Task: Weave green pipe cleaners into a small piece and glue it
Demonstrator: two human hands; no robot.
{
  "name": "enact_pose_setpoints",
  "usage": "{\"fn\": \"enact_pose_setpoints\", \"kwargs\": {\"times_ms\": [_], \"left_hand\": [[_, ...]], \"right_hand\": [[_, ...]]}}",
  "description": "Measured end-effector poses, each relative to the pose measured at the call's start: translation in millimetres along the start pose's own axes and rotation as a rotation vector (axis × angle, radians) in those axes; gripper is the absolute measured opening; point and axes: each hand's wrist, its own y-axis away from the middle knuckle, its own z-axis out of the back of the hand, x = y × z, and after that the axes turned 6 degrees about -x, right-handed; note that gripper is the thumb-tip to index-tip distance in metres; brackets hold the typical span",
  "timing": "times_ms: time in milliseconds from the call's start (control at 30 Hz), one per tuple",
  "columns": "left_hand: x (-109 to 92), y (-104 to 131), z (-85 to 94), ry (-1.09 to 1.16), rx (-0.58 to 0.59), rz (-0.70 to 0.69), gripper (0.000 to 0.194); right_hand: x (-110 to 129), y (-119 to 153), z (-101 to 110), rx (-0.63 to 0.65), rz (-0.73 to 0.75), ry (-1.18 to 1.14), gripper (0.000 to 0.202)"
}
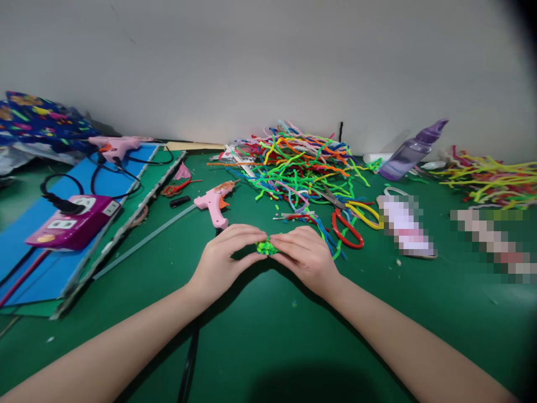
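Over the middle of the green table [260,347], you are holding a small green fuzzy piece [267,247] between your two hands. Your left hand [221,257] is pinching its left side with fingers above and thumb below, and your right hand [309,256] is gripping its right side in the same way. Your fingertips are nearly meeting across it, so its full shape is staying hidden, and you cannot tell whether it is touching the tabletop.

Just beyond your left hand, a pink glue gun [215,206] is lying with a long translucent stick [146,240] extending from its rear. Farther left, a purple power strip [75,223] is resting on a blue board [31,224], while a second pink glue gun [119,146] is lying near the board's far end.

Ahead of you, a tangled heap of coloured pipe cleaners [302,159] is spreading toward the wall [260,61]. Beyond your right hand, scissors [353,214] with one red and one yellow handle are lying open at the heap's edge. Farther right, a purple bottle [406,155] is leaning, and a second heap of strands [499,179] is sitting near it.
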Motion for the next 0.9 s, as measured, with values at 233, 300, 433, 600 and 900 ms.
{"fn": "enact_pose_setpoints", "kwargs": {"times_ms": [233,300,433,600,900], "left_hand": [[2.3,1.5,-0.8,0.032,0.03,-0.023,0.017],[1.5,1.4,-0.4,0.031,0.04,-0.03,0.016],[-1.7,-0.7,0.8,0.026,0.079,-0.031,0.015],[-2.0,-1.3,1.6,0.026,0.092,0.056,0.013],[1.9,-1.6,-0.8,0.082,0.083,0.334,0.026]], "right_hand": [[2.5,-0.9,0.7,-0.002,0.001,-0.013,0.018],[3.7,-1.5,1.3,0.003,0.007,-0.021,0.017],[6.9,-3.2,2.3,0.028,0.001,-0.029,0.016],[7.1,-3.1,0.1,0.009,-0.047,-0.023,0.018],[2.6,-3.8,0.3,-0.043,-0.146,-0.072,0.016]]}}
